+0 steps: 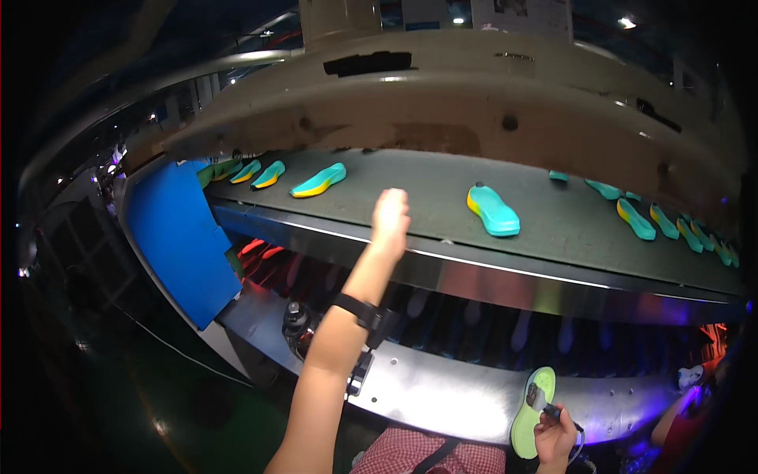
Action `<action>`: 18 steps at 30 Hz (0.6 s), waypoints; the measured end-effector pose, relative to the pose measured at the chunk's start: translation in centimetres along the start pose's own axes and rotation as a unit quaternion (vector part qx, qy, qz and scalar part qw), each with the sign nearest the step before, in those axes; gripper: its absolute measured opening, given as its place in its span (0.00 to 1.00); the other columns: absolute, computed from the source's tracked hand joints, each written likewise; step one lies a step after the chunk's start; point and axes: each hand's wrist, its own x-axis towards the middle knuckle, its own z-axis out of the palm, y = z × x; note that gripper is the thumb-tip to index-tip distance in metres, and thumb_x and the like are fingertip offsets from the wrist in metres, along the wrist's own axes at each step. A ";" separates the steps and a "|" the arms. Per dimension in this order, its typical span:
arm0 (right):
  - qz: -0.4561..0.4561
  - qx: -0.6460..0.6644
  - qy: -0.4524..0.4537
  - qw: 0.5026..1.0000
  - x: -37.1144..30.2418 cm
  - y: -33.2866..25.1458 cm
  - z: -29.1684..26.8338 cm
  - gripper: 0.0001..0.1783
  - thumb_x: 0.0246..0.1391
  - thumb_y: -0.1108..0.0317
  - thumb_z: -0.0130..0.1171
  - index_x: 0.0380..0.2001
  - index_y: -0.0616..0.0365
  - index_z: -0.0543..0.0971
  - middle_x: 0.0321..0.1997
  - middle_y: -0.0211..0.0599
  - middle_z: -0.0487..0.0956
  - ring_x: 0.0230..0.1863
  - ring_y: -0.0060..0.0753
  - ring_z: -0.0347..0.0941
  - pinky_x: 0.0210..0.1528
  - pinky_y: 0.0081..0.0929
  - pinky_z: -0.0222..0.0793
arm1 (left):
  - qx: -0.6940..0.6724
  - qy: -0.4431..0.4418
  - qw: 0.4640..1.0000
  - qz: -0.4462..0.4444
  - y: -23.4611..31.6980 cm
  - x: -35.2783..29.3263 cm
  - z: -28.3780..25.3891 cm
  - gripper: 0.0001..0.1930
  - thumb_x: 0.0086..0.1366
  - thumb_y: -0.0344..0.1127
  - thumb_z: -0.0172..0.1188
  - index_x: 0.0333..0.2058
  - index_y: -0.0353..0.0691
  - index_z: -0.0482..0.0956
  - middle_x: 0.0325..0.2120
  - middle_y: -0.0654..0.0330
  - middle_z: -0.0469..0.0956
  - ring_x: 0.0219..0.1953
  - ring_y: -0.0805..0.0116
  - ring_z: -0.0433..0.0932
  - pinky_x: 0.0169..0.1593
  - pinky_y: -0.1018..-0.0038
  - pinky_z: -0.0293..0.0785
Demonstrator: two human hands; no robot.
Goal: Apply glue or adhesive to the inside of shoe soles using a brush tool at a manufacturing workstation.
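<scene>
My left hand (390,217) reaches over the upper conveyor belt (430,201), between two turquoise-and-yellow shoe soles. One sole (320,182) lies left of it; another sole (493,212) lies farther right. No object shows in this hand, but its fingers are bunched and blurred, so their closure is unclear. Low on the right, my right hand (555,437) is closed around the dark handle of a brush (540,398). The bristles are against the upper part of a light green shoe sole (523,430), which stands over the metal ledge's front edge. A thin pale tube curves beside that hand.
More turquoise soles line the belt, some far left (268,175) and several far right (636,220). A lower level with dark slots and pale soles (519,332) runs beneath. A blue panel (178,237) borders the left; a dark metal fitting (297,322) stands by my left forearm. Another person's arm (675,411) shows right.
</scene>
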 end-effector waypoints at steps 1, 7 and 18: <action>0.005 -0.008 -0.007 1.000 0.3 0.1 -0.5 0.11 0.54 0.63 0.46 0.38 0.51 0.74 0.32 0.35 0.80 0.31 0.33 0.76 0.29 0.27 0.69 | 0.217 -0.037 0.968 0.118 -2.0 -0.6 1.5 0.17 0.59 0.42 0.50 0.44 0.38 0.67 0.39 0.58 0.69 0.44 0.63 0.68 0.47 0.67 0.65; -0.016 -0.045 -0.001 0.999 -0.4 0.9 0.6 0.13 0.53 0.67 0.49 0.43 0.55 0.71 0.35 0.37 0.78 0.33 0.34 0.76 0.29 0.26 0.69 | 0.545 -0.319 0.718 0.294 -4.9 -4.5 7.1 0.24 0.55 0.45 0.54 0.47 0.36 0.68 0.43 0.47 0.70 0.48 0.50 0.67 0.51 0.64 0.64; -0.054 -0.052 0.000 0.997 -0.3 0.3 2.3 0.14 0.45 0.79 0.55 0.39 0.59 0.73 0.41 0.43 0.76 0.37 0.34 0.73 0.34 0.21 0.69 | -0.075 -0.052 0.996 0.022 -2.7 -14.4 0.1 0.20 0.55 0.30 0.50 0.48 0.35 0.63 0.44 0.55 0.66 0.46 0.66 0.67 0.50 0.70 0.65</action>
